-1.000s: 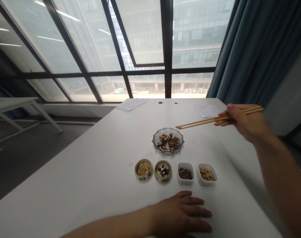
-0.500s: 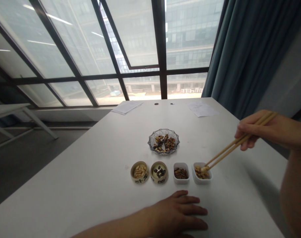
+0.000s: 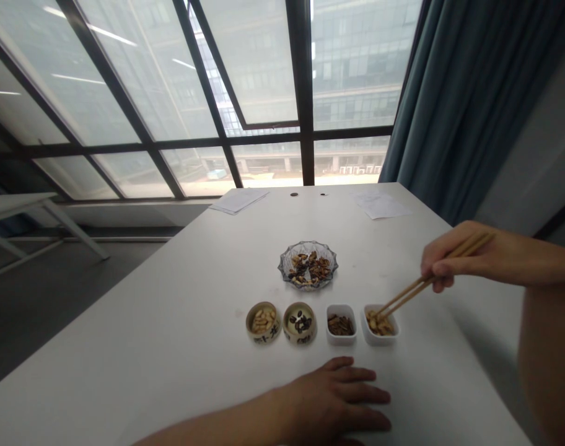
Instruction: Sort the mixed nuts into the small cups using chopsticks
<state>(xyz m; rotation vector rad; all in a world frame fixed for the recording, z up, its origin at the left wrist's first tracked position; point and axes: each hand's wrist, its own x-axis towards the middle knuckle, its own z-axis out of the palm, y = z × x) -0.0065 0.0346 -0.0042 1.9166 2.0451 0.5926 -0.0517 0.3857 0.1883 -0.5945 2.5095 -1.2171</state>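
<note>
My right hand (image 3: 454,254) grips a pair of wooden chopsticks (image 3: 415,287), whose tips reach into the rightmost white square dish (image 3: 381,339) among pale yellowish dried pieces (image 3: 380,322). Whether the tips pinch a piece I cannot tell. My left hand (image 3: 336,396) lies flat with spread fingers on the table, just below the dishes. Left of the first dish stands another white square dish (image 3: 341,340) of brown strips. Further left are two round lettered bowls, one bowl (image 3: 300,339) with dark seeds and one bowl (image 3: 264,339) with peanuts.
A scalloped glass plate (image 3: 282,267) of mixed dried pieces stands behind the small dishes. Papers (image 3: 240,199) lie at the far left of the white table (image 3: 171,322), and a sheet (image 3: 382,205) at the far right. A blue curtain (image 3: 431,111) hangs on the right.
My right hand has moved left and slightly down, bringing the chopstick tips further left within the rightmost dish. A pale piece was at the tips before. My left hand stays still.
</note>
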